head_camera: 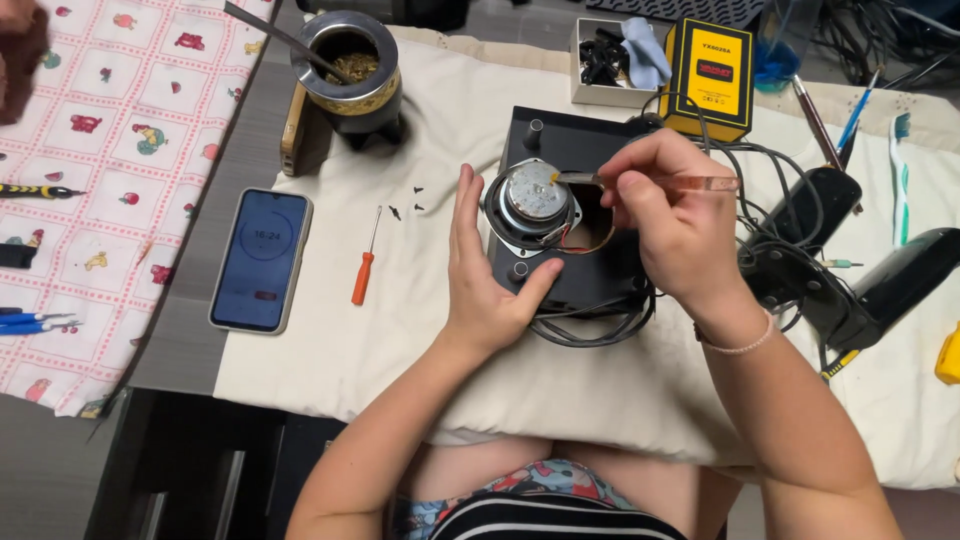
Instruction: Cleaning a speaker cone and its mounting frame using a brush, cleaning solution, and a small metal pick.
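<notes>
A black speaker box (620,270) lies on a cream cloth (330,340). A round speaker driver (533,203) with a silver magnet is tipped up out of the box's opening. My left hand (483,277) lies flat against the driver's left side, thumb on the box front. My right hand (672,212) grips a small brush with a clear handle (690,183). Its tip rests at the driver's upper right edge. Dark cables (590,330) run from under the box.
An orange screwdriver (364,265) and tiny black screws (405,203) lie left of the box. A phone (260,260), a metal cup (350,70), a yellow meter (712,75), a small parts box (605,60), black stands (850,260) and brushes (830,125) surround it.
</notes>
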